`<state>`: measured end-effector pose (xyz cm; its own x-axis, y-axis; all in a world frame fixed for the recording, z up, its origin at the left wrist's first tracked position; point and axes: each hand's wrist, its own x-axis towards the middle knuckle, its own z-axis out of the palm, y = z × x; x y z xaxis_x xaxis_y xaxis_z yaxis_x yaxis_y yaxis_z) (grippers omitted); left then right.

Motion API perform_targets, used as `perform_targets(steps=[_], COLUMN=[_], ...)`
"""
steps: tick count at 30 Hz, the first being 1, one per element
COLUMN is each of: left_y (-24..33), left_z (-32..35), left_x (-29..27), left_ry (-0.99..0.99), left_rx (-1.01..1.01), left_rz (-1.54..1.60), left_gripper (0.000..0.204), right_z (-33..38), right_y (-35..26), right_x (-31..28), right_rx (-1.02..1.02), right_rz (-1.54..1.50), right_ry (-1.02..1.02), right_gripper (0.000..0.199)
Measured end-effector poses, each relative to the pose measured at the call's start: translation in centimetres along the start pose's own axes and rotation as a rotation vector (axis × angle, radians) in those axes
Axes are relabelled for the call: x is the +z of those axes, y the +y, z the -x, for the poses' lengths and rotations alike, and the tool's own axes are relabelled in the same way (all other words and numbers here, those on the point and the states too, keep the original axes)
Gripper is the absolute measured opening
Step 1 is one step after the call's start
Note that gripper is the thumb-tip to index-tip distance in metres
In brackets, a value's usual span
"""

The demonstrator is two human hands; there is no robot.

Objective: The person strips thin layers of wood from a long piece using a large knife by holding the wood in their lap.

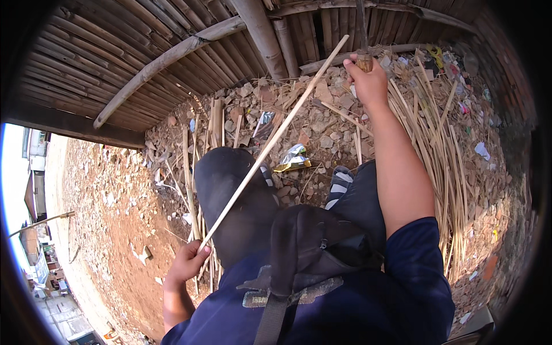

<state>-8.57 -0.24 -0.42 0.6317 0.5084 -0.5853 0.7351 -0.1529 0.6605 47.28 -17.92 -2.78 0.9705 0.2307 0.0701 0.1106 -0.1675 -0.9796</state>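
My left hand (188, 263), low on the left, is closed round the lower end of a long pale bamboo strip (270, 141). The strip slants up across my left knee, and its far tip ends a little left of my right hand. Raised at the upper right, my right hand (370, 82) grips the wooden handle of a knife (363, 61). The knife's dark, narrow blade points up and away in front of the bamboo wall; its tip is cut off by the picture's top edge. Blade and strip look apart.
Many split bamboo strips (445, 172) lie heaped on my right, and more (188, 167) stand by my left knee. A bamboo-slat wall (115, 63) with round poles closes off the far side. Rubble and a shiny wrapper (294, 158) cover the ground between my feet. A black bag (310, 247) rests at my waist.
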Motion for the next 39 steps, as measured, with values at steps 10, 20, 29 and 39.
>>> perform_targets(steps=[10, 20, 29, 39], left_y=[7.5, 6.9, 6.7, 6.8], left_z=[-2.7, -3.8, -4.8, -4.7], left_x=[4.0, 3.5, 3.9, 4.5], left_ry=[0.261, 0.291, 0.343, 0.404], left_rx=[0.183, 0.179, 0.226, 0.234], left_rz=[-0.270, -0.394, -0.475, -0.534], left_gripper=[0.042, 0.040, 0.036, 0.035], right_z=[7.5, 10.8, 10.4, 9.7], right_y=[-3.9, 0.6, 0.5, -0.3], right_x=[3.3, 7.5, 8.6, 8.1], right_rx=[-0.309, -0.453, -0.319, -0.306], right_rz=[0.547, 0.534, 0.616, 0.724], right_ry=[-0.647, -0.823, -0.925, -0.900], right_gripper=[0.032, 0.020, 0.018, 0.034])
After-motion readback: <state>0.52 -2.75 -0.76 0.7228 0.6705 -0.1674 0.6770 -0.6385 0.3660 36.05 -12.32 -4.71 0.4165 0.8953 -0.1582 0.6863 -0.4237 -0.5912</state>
